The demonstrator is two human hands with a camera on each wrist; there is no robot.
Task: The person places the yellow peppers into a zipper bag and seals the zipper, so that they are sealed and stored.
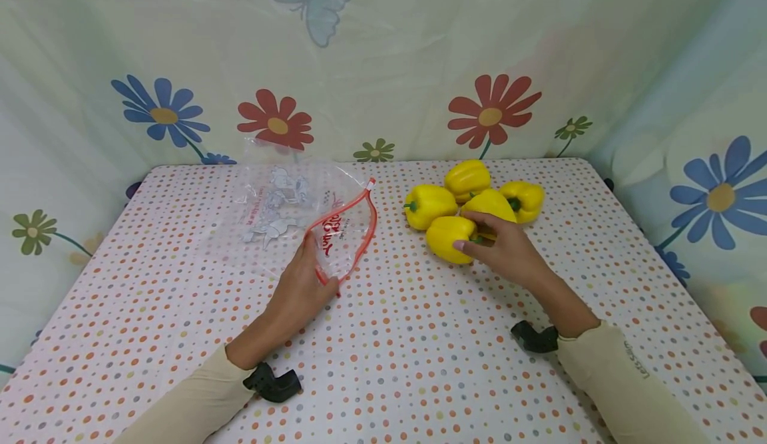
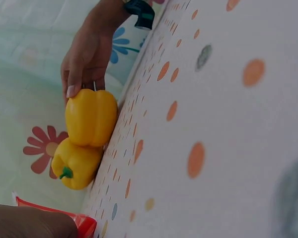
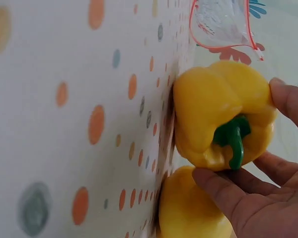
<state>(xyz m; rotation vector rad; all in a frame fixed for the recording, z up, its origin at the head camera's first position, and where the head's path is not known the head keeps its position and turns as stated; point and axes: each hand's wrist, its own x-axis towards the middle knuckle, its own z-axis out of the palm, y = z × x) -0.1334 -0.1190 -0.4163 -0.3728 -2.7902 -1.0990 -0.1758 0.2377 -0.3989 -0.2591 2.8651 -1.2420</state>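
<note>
A clear zip bag with a red zip edge and printed pictures lies at the left of the table, its mouth spread and facing right. My left hand holds the lower part of that red edge, fingers at the rim. My right hand grips the nearest yellow bell pepper, thumb on one side and fingers on the other. In the right wrist view this pepper shows its green stem, with the fingers curled against it. Several more yellow bell peppers cluster right behind it, partly hidden by the hand.
A white tablecloth with coloured dots covers the table. Behind it hangs a curtain printed with flowers and a butterfly. Dark devices are strapped at both wrists, below the beige sleeves.
</note>
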